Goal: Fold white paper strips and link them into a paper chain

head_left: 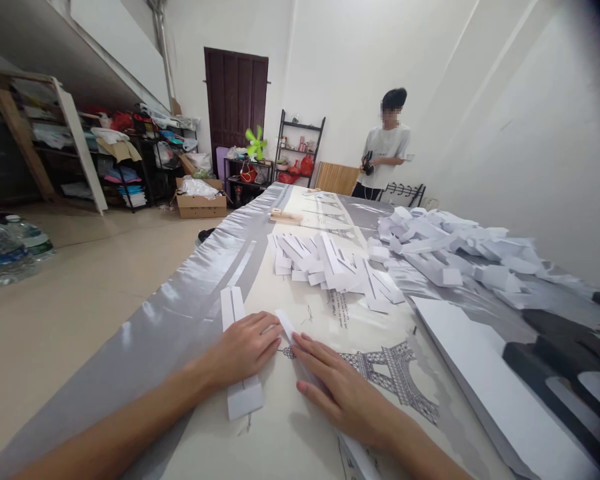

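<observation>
A narrow folded paper strip (pixel 286 323) lies slantwise on the table in front of me. My left hand (pixel 245 348) has its fingers bent together, their tips at the strip's upper end. Flat along the same strip rests my right hand (pixel 337 387), its fingers stretched out and its thumb apart. Part of the strip is hidden beneath this hand, and its lower end comes out near the bottom edge. Under my left hand and wrist lies another folded white paper piece (pixel 245 398), with a lengthwise seam showing at its top.
Several folded paper pieces (pixel 325 260) lie ahead on the printed tablecloth (pixel 300 427). A heap of white folded paper (pixel 460 247) covers the far right. Flat white sheets (pixel 485 373) and a black object (pixel 555 373) sit at right. A person (pixel 386 143) stands beyond the table.
</observation>
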`<state>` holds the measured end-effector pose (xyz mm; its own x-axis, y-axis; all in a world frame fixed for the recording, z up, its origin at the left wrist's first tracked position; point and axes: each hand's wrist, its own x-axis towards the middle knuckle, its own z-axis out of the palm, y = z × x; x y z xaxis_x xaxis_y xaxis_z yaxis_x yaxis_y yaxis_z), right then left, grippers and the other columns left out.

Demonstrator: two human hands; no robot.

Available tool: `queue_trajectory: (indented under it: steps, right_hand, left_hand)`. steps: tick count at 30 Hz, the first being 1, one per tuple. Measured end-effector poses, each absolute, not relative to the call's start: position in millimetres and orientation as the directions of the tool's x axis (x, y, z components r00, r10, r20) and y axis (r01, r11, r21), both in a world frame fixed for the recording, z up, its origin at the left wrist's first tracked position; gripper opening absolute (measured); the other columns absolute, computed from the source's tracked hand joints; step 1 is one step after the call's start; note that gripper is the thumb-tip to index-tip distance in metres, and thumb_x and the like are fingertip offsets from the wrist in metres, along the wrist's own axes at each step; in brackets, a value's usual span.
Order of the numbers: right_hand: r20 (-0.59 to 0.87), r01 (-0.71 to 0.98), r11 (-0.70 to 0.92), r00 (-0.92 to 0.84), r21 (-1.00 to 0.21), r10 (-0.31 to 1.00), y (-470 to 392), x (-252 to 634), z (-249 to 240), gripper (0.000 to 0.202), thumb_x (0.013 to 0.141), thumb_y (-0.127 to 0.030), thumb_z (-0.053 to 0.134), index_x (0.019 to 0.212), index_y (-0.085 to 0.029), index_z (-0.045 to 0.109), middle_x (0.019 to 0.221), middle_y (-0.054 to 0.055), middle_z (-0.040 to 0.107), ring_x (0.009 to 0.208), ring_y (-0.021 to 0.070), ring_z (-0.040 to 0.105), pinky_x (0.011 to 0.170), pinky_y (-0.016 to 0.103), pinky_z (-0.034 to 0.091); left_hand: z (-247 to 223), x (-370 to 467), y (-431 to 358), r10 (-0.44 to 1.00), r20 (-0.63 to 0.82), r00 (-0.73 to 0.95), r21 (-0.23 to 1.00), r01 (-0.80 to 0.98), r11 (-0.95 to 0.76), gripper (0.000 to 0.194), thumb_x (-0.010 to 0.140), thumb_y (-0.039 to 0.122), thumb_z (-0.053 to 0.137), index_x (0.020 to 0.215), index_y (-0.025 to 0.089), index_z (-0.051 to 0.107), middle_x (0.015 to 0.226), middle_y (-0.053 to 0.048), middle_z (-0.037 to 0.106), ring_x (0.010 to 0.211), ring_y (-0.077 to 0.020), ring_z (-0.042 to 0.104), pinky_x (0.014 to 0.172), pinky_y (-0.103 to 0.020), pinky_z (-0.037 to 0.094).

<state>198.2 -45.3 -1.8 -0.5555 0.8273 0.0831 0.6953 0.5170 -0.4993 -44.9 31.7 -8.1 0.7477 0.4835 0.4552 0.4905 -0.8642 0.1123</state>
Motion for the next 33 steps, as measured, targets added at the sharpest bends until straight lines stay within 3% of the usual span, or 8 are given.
queue_trajectory:
  steps: [5, 11, 26, 33]
  right_hand:
    - [0.159, 0.683, 0.576, -0.574, -0.449, 0.804, -44.2, 197.4, -5.2, 0.055, 0.104, -0.034, 0.045, 0.157, -0.023, 0.033, 0.163, 0.004, 0.030, 0.150, 0.0250, 0.029, 0.124, 0.046, 0.029]
    - [0.210, 0.685, 0.623, -0.592, -0.378, 0.778, -42.9, 196.4, -12.1, 0.058, 0.101, -0.015, 0.039, 0.158, -0.021, 0.030, 0.162, 0.006, 0.032, 0.149, 0.0230, 0.031, 0.123, 0.045, 0.031]
    - [0.221, 0.706, 0.662, -0.624, -0.252, 0.750, -41.5, 190.4, -19.6, 0.061, 0.097, -0.007, 0.035, 0.158, -0.011, 0.028, 0.161, 0.013, 0.033, 0.150, 0.0240, 0.029, 0.122, 0.044, 0.033]
    - [0.222, 0.710, 0.661, -0.622, -0.242, 0.751, -40.9, 189.3, -21.7, 0.061, 0.095, -0.004, 0.036, 0.156, -0.009, 0.031, 0.160, 0.015, 0.036, 0.149, 0.0243, 0.031, 0.121, 0.045, 0.035]
  left_hand:
    - [-14.9, -40.1, 27.9, 0.419, 0.434, 0.797, -0.010, 0.470, -0.883, 0.036, 0.107, 0.027, 0.036, 0.137, 0.015, 0.052, 0.140, -0.014, 0.059, 0.131, -0.0252, 0.054, 0.108, -0.041, 0.047]
    - [-18.2, -37.5, 27.3, 0.432, 0.360, 0.827, -0.095, 0.493, -0.865, 0.037, 0.107, 0.027, 0.036, 0.137, 0.011, 0.053, 0.139, -0.015, 0.060, 0.131, -0.0255, 0.055, 0.108, -0.041, 0.046]
    - [-24.6, -37.6, 29.6, 0.380, 0.429, 0.820, -0.120, 0.468, -0.875, 0.036, 0.107, 0.025, 0.034, 0.132, 0.008, 0.055, 0.135, -0.016, 0.063, 0.130, -0.0248, 0.057, 0.108, -0.040, 0.046]
    - [-26.7, -36.2, 30.7, 0.355, 0.427, 0.831, -0.223, 0.477, -0.850, 0.038, 0.107, 0.022, 0.032, 0.130, 0.007, 0.057, 0.135, -0.017, 0.063, 0.132, -0.0249, 0.054, 0.111, -0.040, 0.043]
